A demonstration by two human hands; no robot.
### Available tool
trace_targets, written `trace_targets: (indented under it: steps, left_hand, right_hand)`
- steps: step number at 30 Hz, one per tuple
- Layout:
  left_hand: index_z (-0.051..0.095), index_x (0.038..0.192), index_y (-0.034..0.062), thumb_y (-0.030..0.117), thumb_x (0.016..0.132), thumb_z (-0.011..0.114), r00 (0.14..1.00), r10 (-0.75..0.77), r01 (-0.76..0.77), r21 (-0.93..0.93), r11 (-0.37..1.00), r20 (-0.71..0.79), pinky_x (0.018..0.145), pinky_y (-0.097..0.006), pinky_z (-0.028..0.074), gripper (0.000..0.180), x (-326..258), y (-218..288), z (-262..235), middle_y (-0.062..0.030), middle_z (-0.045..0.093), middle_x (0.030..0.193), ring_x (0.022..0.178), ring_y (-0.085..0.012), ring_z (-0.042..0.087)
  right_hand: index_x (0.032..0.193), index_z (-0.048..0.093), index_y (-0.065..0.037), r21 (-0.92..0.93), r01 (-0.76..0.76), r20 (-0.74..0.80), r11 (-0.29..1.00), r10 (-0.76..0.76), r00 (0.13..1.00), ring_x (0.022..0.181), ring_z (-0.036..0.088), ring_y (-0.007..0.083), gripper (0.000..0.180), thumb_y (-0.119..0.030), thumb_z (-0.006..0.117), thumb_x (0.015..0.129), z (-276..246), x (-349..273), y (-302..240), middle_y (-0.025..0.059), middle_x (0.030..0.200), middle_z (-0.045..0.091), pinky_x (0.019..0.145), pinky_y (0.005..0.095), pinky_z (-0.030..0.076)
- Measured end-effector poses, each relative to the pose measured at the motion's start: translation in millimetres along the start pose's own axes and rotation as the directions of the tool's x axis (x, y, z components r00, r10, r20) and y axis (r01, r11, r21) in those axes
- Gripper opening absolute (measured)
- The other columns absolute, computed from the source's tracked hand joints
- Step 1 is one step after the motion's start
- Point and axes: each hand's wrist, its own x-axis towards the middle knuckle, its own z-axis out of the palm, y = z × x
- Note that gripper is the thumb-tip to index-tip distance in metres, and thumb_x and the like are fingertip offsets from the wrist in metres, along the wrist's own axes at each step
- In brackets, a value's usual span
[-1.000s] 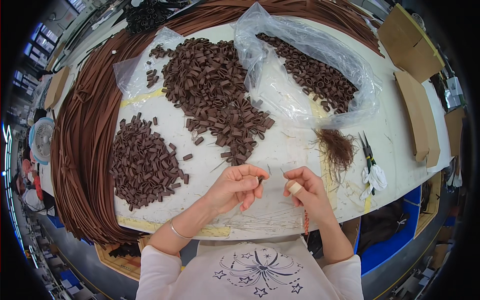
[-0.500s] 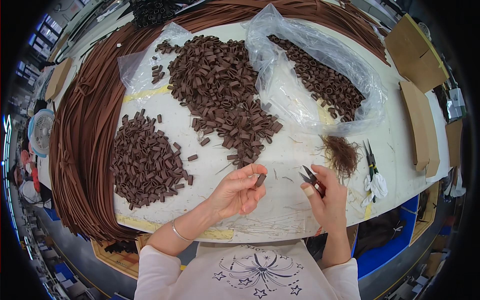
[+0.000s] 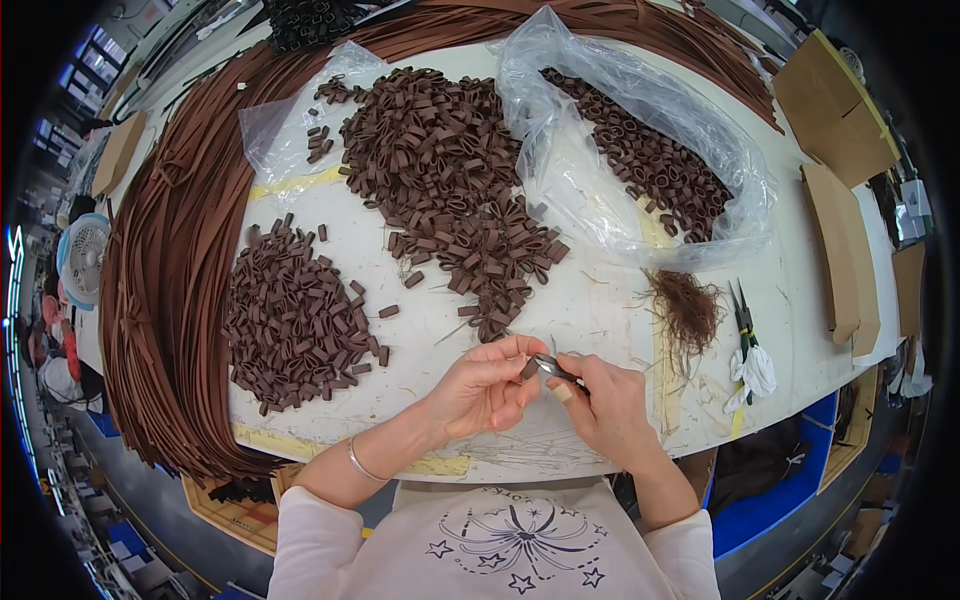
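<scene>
In my left hand (image 3: 487,391) a small brown loop (image 3: 530,369) is pinched between thumb and forefinger. My right hand (image 3: 608,402) is wrapped round dark thread snips (image 3: 562,373), whose blades meet the loop; whether they cut into anything is too small to tell. Just beyond my hands ends the tail of a large heap of brown loops (image 3: 430,140). A second pile of loops (image 3: 295,320) lies to the left of my left hand. Brown thread scraps (image 3: 686,310) lie in a tangle beyond my right hand.
Long brown straps (image 3: 165,290) run along the table's left and far sides. A clear plastic bag (image 3: 740,195) holds more loops at the far right. Pliers (image 3: 742,318) lie by a white cloth bundle (image 3: 754,371). Cardboard boxes (image 3: 838,250) stand along the right edge.
My right hand has moved left with the snips, bringing their blades from apart to right against the loop. My left hand stays nearly in place, still pinching it.
</scene>
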Motion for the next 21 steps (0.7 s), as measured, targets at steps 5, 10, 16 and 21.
trace_targets:
  steps: [5,10,16,21]
  left_hand:
    - [0.041,0.111,0.0050,0.014,0.089,0.039,1.000,0.003,-0.003,0.034,0.999,0.000,0.034,-0.022,0.034,0.023,-1,1,0,-0.0120,0.053,0.070,0.040,-0.0148,0.050]
    - [0.048,0.101,0.0046,0.013,0.086,0.045,0.976,0.154,-0.077,0.420,0.904,-0.153,0.035,-0.020,0.033,0.018,-25,23,13,-0.0060,0.051,0.061,0.039,-0.0090,0.043]
    - [0.048,0.083,0.0043,0.012,0.078,0.057,0.477,0.875,0.713,0.547,-0.438,0.077,0.046,-0.035,0.039,0.013,-108,85,2,-0.0094,0.053,0.052,0.048,-0.0278,0.053]
    - [0.055,0.076,0.0037,0.008,0.075,0.056,0.547,0.774,0.491,0.626,-0.605,0.319,0.051,-0.036,0.043,0.004,-96,87,3,-0.0105,0.057,0.068,0.059,-0.0286,0.056]
  right_hand:
    - [0.085,0.054,-0.001,0.090,-0.101,0.024,0.991,0.100,0.995,0.048,0.055,0.0187,0.016,-0.010,0.063,0.075,0,0,-1,0.0090,0.063,0.058,0.044,0.0265,0.042]
    - [0.086,0.053,0.000,0.053,-0.238,0.053,0.970,0.235,0.970,0.052,0.057,0.0214,0.020,-0.013,0.063,0.075,-5,2,0,0.0106,0.067,0.059,0.048,0.0281,0.043]
    - [0.088,0.048,-0.005,-0.349,-0.093,0.212,0.932,0.175,0.962,0.056,0.057,0.0232,0.019,-0.018,0.057,0.078,-1,5,7,0.0073,0.072,0.054,0.046,0.0358,0.042]
    - [0.085,0.049,-0.006,-0.416,-0.059,0.242,0.907,0.173,0.955,0.057,0.056,0.0249,0.018,-0.019,0.058,0.076,9,16,8,0.0085,0.080,0.049,0.046,0.0378,0.042]
